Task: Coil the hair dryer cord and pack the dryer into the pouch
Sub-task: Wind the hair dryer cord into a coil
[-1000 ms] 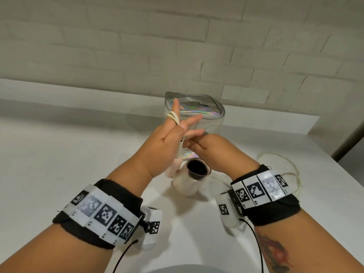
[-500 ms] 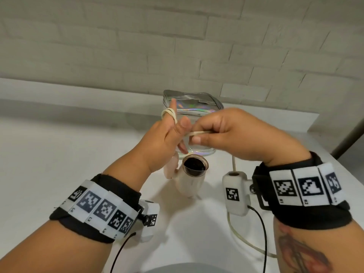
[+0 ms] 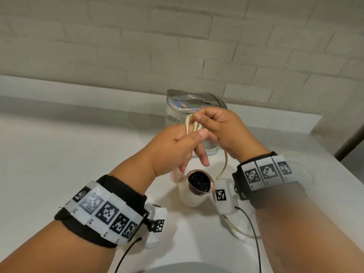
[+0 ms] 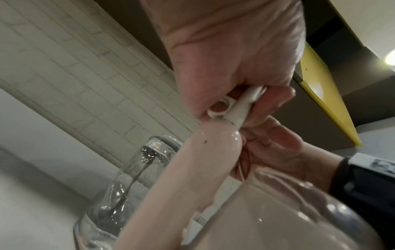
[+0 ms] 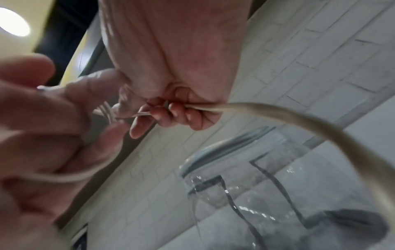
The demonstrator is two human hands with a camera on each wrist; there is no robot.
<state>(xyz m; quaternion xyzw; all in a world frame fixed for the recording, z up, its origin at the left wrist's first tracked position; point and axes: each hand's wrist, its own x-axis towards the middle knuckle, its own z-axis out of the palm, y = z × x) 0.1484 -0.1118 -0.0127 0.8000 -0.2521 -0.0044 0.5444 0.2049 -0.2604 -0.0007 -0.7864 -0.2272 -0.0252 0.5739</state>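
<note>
A pale pink hair dryer (image 3: 189,200) stands on the white table, its dark rear grille facing me. My left hand (image 3: 189,138) is raised above it with loops of the cream cord (image 3: 188,125) wound over its fingers and pinned under the thumb. In the left wrist view its fingers curl round the cord's white sleeve (image 4: 243,104) at the end of the dryer's handle (image 4: 203,160). My right hand (image 3: 212,127) grips the cord (image 5: 299,121) in a fist right beside the left fingers. The clear pouch (image 3: 195,107) with a holographic top stands behind both hands.
Slack cord (image 3: 236,231) trails over the table (image 3: 59,154) by my right forearm, with more looped at the right (image 3: 307,170). A brick wall (image 3: 137,46) rises behind a low ledge. The table's right edge (image 3: 334,164) runs close to the slack.
My right hand rose from beside the dryer and carried the cord up and over the left fingers, adding a loop. The left fingers lowered and the thumb closed on the loops.
</note>
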